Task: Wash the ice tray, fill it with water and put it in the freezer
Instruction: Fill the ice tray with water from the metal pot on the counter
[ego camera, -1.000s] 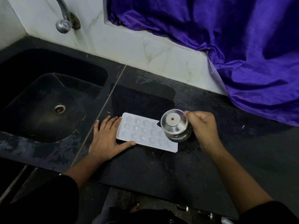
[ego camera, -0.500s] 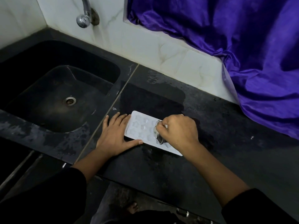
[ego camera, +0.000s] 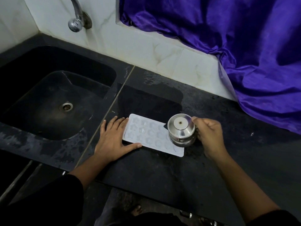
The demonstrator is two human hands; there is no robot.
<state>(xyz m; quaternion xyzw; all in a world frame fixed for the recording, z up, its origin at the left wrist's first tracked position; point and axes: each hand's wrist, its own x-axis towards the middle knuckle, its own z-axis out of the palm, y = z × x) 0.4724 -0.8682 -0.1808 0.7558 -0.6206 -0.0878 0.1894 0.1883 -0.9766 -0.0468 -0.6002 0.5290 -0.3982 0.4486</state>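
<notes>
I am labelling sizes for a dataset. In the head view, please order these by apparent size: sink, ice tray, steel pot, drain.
1. sink
2. tray
3. pot, held above the tray and nearer the camera, so it may look larger than it is
4. drain

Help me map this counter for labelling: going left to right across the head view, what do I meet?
Sink → left hand → ice tray → steel pot → right hand → purple cloth.

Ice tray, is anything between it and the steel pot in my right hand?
Nothing visible. The pot, tipped in the right hand, is right at the tray, over its right end; the left hand rests open against its left end.
</notes>
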